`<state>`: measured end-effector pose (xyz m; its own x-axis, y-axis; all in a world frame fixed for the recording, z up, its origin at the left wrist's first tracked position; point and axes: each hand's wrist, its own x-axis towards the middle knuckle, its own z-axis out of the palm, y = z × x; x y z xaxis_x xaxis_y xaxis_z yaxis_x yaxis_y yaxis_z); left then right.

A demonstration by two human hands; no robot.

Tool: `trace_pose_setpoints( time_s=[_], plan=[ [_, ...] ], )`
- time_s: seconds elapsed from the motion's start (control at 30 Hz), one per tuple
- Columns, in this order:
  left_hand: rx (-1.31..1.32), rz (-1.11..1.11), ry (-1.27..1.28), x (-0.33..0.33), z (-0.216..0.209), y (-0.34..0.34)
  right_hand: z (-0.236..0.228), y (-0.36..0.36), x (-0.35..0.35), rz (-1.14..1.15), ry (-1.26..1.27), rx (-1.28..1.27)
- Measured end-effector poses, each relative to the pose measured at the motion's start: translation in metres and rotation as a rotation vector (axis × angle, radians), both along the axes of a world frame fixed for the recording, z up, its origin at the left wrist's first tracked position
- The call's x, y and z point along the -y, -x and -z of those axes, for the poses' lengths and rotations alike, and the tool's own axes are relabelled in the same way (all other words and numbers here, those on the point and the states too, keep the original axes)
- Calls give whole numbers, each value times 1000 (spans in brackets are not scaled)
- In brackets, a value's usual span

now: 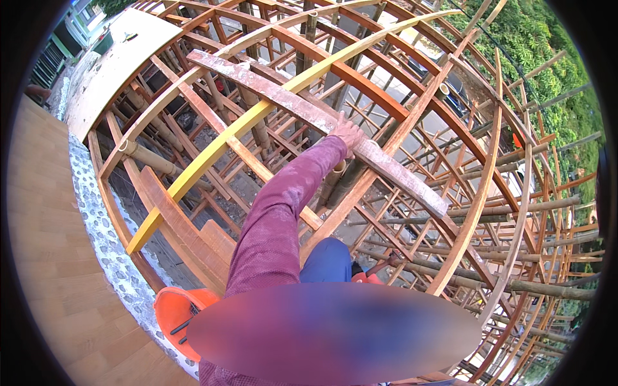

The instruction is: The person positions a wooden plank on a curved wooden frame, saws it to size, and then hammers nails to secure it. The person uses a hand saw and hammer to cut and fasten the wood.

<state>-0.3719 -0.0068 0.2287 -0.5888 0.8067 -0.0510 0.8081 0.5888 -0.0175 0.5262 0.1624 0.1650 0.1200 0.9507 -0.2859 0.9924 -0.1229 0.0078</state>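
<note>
My left hand (pixel 347 136), in a dusty maroon sleeve, is closed over a long reddish wooden beam (pixel 277 96). Pale, dried smears coat the beam, which slants from the upper left down to the right across the timber framework. Under it crosses a yellow wooden beam (pixel 212 153), running from the lower left to the upper right. A blue trouser knee (pixel 327 257) shows below my forearm. A blurred patch covers the lower middle, and I do not see my right hand.
Timber joists (pixel 370 90) form an open grid over bamboo poles (pixel 547 288) and ground far below. An orange container (pixel 174 315) with dark tools stands at lower left by a speckled ledge (pixel 106 238). Red-orange clothing (pixel 368 278) shows beside the knee. A pale board (pixel 122 61) lies upper left.
</note>
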Motion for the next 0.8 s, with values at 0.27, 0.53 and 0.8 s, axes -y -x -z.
trace_pose_setpoints(
  time_s=[0.27,0.53,0.8],
  plan=[
    [-123,92,-258,52,5,-63,-28,-73,79,85,-43,-96],
    [-263,62,-127,65,12,-71,-30,-52,115,227,-130,-119],
    [-114,65,-45,80,34,-43,-25,-53,127,-9,-118,-11]
  ],
)
